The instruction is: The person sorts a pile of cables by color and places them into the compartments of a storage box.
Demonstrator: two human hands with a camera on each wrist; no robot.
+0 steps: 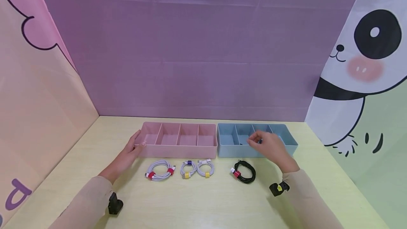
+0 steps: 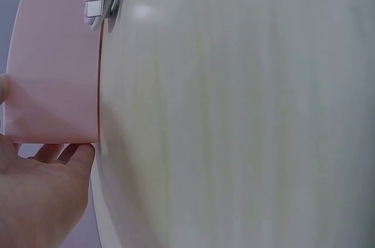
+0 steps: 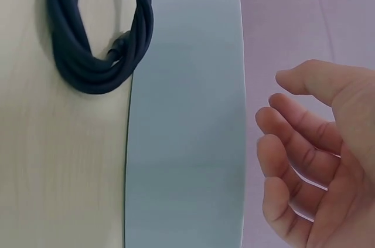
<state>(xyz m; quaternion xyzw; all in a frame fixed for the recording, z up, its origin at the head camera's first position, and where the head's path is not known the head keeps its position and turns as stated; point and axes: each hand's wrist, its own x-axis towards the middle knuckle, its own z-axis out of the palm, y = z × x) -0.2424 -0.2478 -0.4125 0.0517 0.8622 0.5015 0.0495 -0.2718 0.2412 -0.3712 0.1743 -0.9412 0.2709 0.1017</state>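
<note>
My left hand (image 1: 131, 150) grips the left end of a pink four-compartment organizer box (image 1: 181, 151), thumb by its front rim and fingers along the short side. In the left wrist view, fingers (image 2: 79, 157) touch the end wall of this box. My right hand (image 1: 270, 147) hovers over a blue organizer box (image 1: 238, 151), fingers loosely bent and thumb apart, holding nothing. Small dark bits show inside the blue box, mostly hidden by its wall and my hand. A black coiled cable (image 1: 252, 177) with a red strap lies in front of it.
Before the pink box lie a larger white coiled cable (image 1: 160, 177) with red straps and two smaller ones, a white cable (image 1: 182, 169) with a yellow tie and another white cable (image 1: 212, 167). A purple cloth wall (image 1: 203, 63) rises behind the table (image 1: 197, 204).
</note>
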